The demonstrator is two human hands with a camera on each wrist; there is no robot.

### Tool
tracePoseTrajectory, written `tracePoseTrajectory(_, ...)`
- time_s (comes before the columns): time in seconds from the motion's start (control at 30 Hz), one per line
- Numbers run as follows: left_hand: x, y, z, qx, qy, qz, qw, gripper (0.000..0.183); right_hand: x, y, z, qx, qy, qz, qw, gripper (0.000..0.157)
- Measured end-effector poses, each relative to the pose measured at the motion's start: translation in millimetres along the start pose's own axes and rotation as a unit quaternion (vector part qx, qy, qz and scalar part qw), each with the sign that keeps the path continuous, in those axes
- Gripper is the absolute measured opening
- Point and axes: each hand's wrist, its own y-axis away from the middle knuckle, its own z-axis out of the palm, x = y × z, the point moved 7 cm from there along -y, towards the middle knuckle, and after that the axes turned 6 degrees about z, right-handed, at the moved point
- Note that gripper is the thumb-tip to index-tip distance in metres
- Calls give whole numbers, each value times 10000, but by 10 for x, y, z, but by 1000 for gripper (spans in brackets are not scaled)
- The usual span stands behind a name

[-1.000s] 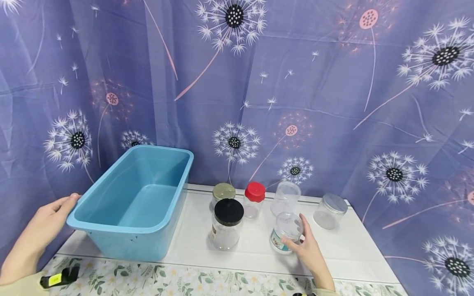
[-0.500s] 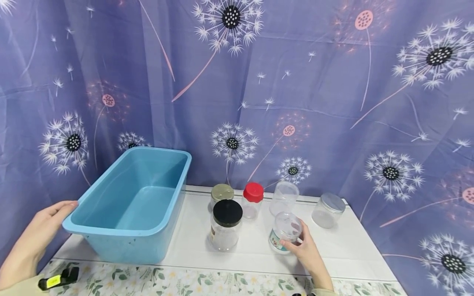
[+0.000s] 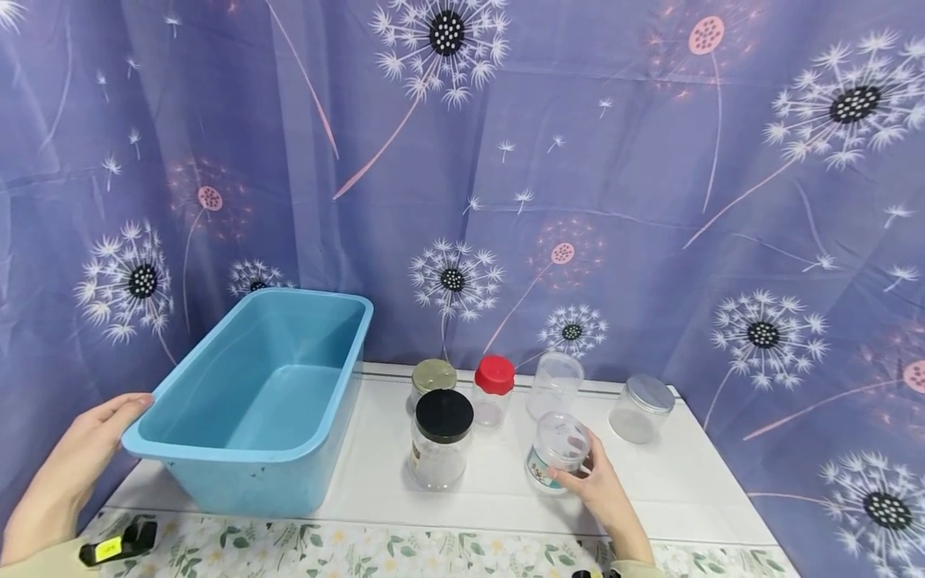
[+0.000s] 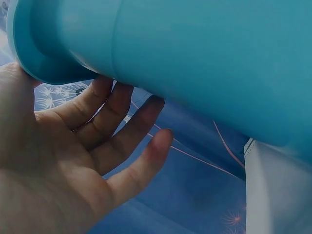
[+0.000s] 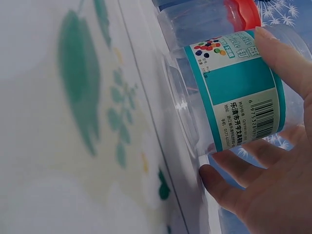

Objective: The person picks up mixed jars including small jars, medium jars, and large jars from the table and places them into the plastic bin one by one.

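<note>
I've got my right fingers (image 5: 285, 61) curled round the labelled jar (image 3: 542, 467) between them, left fingers (image 4: 129, 130) gripping the blue tub (image 3: 224, 454) by its rim, and a forward nudge could topple the clear jar (image 3: 555, 387) just beyond.

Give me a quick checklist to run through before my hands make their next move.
1. Left hand on the rim of the tub: ok.
2. Right hand holding the labelled jar: ok, thumb on one side, fingers on the other.
3. Labelled jar lifted off the table: cannot tell; its base is at or very near the surface.
4. Low path from labelled jar to tub: likely not ok, since the black-lidded jar stands between them.
5. Lid on the labelled jar: cannot tell.
</note>
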Motion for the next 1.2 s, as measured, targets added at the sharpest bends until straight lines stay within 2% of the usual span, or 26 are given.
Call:
tracePoseTrajectory(0.33, -36, 14, -2, 27, 154, 1, 9999, 62, 36, 9, 4, 48, 42, 89, 9999, 95)
tracePoseTrajectory(0.6, -21, 17, -2, -170, 68, -27, 9998, 57, -16, 6, -65, 312, 126, 102, 9994, 94)
tracePoseTrajectory(0.7, -4, 13, -35, -105, 56, 2, 9999, 54, -63, -20, -60, 351, 121, 4, 9993, 95)
tracePoseTrajectory(0.93, 29, 30, -42, 15, -176, -32, 9998, 65, -140, -1, -51, 440, 181, -131, 9988, 93)
tracePoseTrajectory(1.2, 51, 30, -28, 88, -93, 62, 9999, 60, -253, 12, -53, 443, 143, -250, 9986, 92)
